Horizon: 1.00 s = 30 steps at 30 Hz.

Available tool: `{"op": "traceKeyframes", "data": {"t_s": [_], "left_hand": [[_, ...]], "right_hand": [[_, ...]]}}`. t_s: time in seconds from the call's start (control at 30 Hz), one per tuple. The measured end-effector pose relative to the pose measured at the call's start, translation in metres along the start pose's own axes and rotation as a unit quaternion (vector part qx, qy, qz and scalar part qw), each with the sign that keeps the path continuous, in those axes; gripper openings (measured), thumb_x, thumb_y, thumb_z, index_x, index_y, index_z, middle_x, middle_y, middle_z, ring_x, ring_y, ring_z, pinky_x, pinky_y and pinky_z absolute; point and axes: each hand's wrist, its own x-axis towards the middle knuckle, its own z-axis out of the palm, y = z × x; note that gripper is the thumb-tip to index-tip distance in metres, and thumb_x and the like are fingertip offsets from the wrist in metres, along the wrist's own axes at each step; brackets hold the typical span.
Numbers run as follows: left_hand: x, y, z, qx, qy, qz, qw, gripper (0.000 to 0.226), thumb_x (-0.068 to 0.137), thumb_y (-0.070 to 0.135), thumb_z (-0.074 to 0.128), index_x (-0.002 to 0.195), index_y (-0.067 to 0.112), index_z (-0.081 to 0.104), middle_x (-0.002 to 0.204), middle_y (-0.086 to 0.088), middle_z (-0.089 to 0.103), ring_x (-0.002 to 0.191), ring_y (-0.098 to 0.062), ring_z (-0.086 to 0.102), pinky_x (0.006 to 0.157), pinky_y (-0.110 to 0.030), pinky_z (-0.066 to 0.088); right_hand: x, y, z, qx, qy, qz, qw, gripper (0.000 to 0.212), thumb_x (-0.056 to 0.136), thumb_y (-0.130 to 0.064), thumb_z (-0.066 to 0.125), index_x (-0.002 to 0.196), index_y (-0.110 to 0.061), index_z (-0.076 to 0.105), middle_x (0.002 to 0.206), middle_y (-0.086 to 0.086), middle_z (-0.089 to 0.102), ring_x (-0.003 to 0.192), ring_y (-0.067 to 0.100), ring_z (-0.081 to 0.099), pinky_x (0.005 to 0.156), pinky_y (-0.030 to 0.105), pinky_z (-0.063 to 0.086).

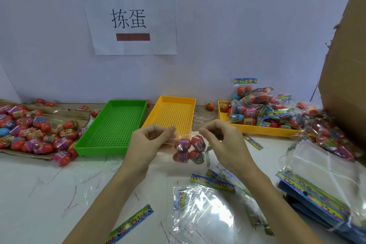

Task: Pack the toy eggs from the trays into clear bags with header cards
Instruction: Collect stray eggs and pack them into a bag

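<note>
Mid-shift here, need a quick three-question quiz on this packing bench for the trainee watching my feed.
1. True or false: the green tray holds toy eggs.
2. What do the left hand and right hand hold between them?
A. a header card alone
B. a clear bag of eggs
C. the middle yellow tray
3. Fill in: finished bags are piled on the ____ tray at the right.

Key
1. False; its perforated floor shows bare.
2. B; each hand pinches the bag's top edge, about four eggs inside.
3. Yellow.
</note>
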Motion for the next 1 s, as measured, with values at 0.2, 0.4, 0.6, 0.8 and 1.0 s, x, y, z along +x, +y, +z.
{"op": "traceKeyframes", "data": {"t_s": [0.2,0.4,0.6,0.8,1.0], "left_hand": [[0.0,-0.003,0.005,0.029,0.012,0.026,0.999,0.038,0.081,0.034,0.079,0.089,-0.002,0.071,0.085,-0.02,0.075,0.075,-0.025,0.073,0.081,-0.043,0.062],[-0.003,-0.003,0.0,0.086,-0.08,0.031,0.993,0.027,0.083,0.045,0.077,0.092,0.02,0.083,0.088,-0.007,0.077,0.075,-0.015,0.067,0.074,-0.027,0.058],[0.0,-0.005,0.0,0.052,-0.047,0.015,0.997,0.027,0.077,0.035,0.085,0.084,0.01,0.081,0.077,-0.023,0.07,0.067,-0.021,0.06,0.07,-0.029,0.052],[0.006,-0.003,-0.002,-0.115,0.009,-0.04,0.993,0.023,0.076,0.024,0.081,0.082,0.004,0.074,0.082,-0.008,0.071,0.07,-0.013,0.069,0.062,-0.023,0.058],[0.0,-0.007,0.009,-0.14,0.048,-0.031,0.989,0.017,0.081,0.023,0.079,0.086,0.007,0.079,0.094,-0.013,0.075,0.08,-0.018,0.073,0.073,-0.029,0.062]], "right_hand": [[-0.001,0.0,0.009,-0.013,0.031,0.006,0.999,0.009,0.102,-0.021,0.062,0.094,-0.019,0.065,0.089,-0.005,0.064,0.084,0.006,0.057,0.07,0.014,0.044],[-0.003,-0.002,0.005,-0.013,0.023,-0.002,1.0,0.01,0.102,-0.021,0.062,0.092,-0.021,0.063,0.09,-0.003,0.063,0.084,0.005,0.057,0.07,0.011,0.043],[-0.002,-0.006,0.005,0.035,0.018,-0.011,0.999,0.007,0.101,-0.022,0.063,0.094,-0.022,0.065,0.085,-0.009,0.065,0.083,0.005,0.061,0.072,0.016,0.049],[0.0,-0.008,0.004,0.218,-0.015,0.155,0.963,0.04,0.093,-0.043,0.067,0.127,-0.02,0.065,0.103,-0.005,0.077,0.099,0.011,0.073,0.091,0.032,0.059],[0.0,-0.009,0.003,0.44,-0.164,0.235,0.852,0.046,0.096,-0.039,0.066,0.127,-0.005,0.065,0.118,0.019,0.074,0.112,0.032,0.071,0.095,0.038,0.059]]}}
